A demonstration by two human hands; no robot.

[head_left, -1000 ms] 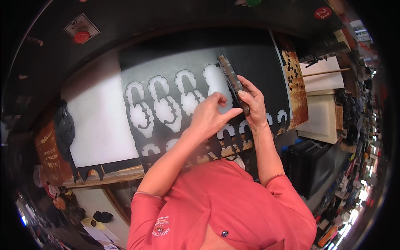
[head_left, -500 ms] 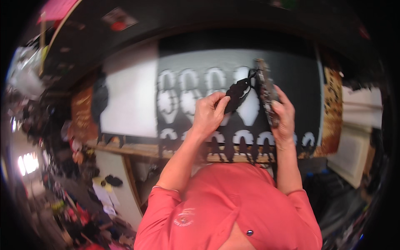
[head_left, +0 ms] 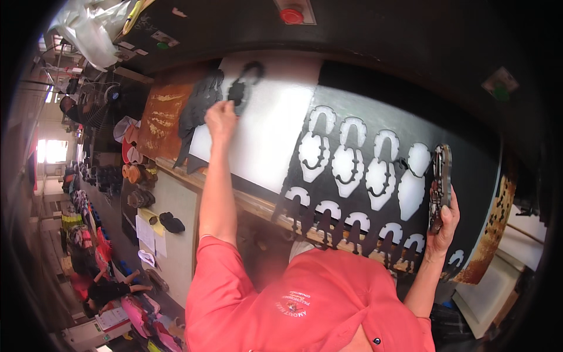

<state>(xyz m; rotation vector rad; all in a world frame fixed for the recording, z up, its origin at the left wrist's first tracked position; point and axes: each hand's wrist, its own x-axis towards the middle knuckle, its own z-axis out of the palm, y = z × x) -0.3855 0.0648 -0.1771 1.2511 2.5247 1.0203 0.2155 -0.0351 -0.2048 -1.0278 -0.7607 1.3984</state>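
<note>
My left hand (head_left: 221,122) is closed at the lower edge of a black shoe-upper cutout (head_left: 236,92), blurred by motion, over the white board (head_left: 270,117). Just left of it lies a pile of black cut pieces (head_left: 202,108). On the right, my right hand (head_left: 444,229) grips a metal cutting die (head_left: 440,182), which stands on edge over a black sheet (head_left: 457,141). Rows of shoe-shaped openings in that sheet show white board beneath. The opening nearest the die is a full shape; others keep a curved black strip across them.
A dark machine beam (head_left: 363,35) with a red button (head_left: 291,16) spans the far side. Rusty plates (head_left: 167,111) flank the board. A wooden rail (head_left: 246,199) runs along its near edge. At lower left are a pale panel with papers (head_left: 149,232) and a person (head_left: 108,287).
My left hand has carried the black cutout from beside the die to the far left, over the white board. My right hand still holds the die. The view has turned left.
</note>
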